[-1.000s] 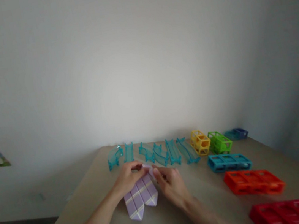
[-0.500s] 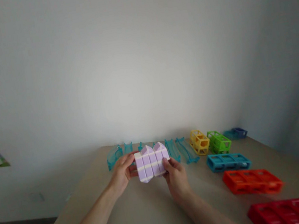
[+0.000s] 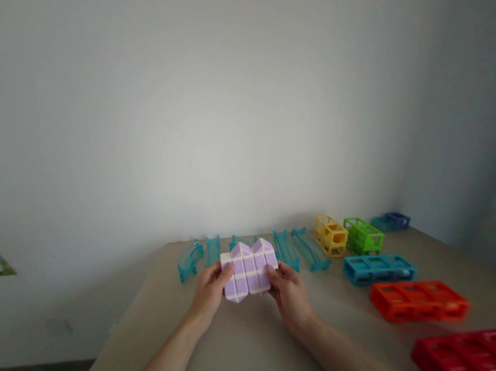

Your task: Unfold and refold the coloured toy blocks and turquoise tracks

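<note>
A lilac-and-white snake cube puzzle (image 3: 250, 273), folded into a compact block of wedge segments with two peaks on top, is held up over the table. My left hand (image 3: 211, 286) grips its left end, thumb on the front face and the other fingers behind, out of sight. At the lower right, my right hand (image 3: 290, 290) pinches the puzzle with its thumb across the front. Both hands are closed on it, and its back side is hidden.
Translucent teal track pieces (image 3: 285, 249) lie along the wall. To the right are a yellow frame block (image 3: 332, 236), a green one (image 3: 363, 235), a blue frame (image 3: 379, 268), an orange frame (image 3: 418, 300) and a red frame (image 3: 474, 353) on the table (image 3: 241, 366).
My left thumb has come round onto the puzzle's front face, and the left hand now grips it more firmly. The puzzle has shifted slightly left; my right hand keeps its hold.
</note>
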The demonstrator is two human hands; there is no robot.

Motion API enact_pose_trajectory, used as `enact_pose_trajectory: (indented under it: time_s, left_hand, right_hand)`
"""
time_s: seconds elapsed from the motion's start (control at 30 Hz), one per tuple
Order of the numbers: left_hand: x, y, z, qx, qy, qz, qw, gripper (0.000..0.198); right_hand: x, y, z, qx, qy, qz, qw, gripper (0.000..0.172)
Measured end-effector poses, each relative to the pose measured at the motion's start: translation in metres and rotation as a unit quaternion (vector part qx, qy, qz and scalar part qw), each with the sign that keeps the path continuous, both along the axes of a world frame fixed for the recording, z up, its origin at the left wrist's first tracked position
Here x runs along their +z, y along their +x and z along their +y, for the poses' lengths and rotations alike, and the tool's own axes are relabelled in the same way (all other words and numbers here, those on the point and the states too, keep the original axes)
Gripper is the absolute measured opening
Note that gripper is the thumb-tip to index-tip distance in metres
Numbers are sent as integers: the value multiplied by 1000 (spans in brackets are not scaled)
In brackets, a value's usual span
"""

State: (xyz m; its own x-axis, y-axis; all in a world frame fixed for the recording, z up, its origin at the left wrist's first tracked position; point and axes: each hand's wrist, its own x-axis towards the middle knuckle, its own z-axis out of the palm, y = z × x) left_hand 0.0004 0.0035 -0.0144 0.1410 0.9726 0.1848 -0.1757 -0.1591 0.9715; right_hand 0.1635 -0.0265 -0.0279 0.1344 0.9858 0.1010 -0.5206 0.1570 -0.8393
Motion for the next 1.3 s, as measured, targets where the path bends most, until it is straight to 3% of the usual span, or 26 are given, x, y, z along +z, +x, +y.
enact_pose_trajectory:
  time_s: [0.33, 0.43, 0.6, 0.7, 0.77, 0.87, 1.1, 1.3]
  left_hand:
    - [-4, -6, 5, 1, 2, -34, 999, 34]
    - [-3, -9, 4, -24, -57, -45, 997, 35]
    - [1, -11, 6, -37, -139, -95, 985, 34]
    - [4, -10, 6, -61, -176, -175, 967, 40]
    - [5, -8, 4, -105, -148, -195, 964, 38]
    - [4, -2, 0, -151, -77, -146, 975, 35]
    - [-10, 2, 4, -53, -10, -55, 997, 31]
    - [-6, 0, 1, -79, -4, -19, 997, 29]
  right_hand:
    - [5, 2, -2, 10, 8, 6, 1000, 25]
    - [7, 7, -4, 12, 11, -17, 1000, 32]
    - [10, 7, -7, 63, 19, -147, 987, 41]
    - [9, 2, -6, 64, 32, -97, 993, 40]
    - [8, -1, -4, 56, 41, -28, 997, 41]
    - [7, -1, -2, 47, 45, 15, 998, 37]
    - [8, 0, -6, 44, 38, -109, 992, 31]
    - [10, 2, -8, 41, 13, -149, 988, 33]
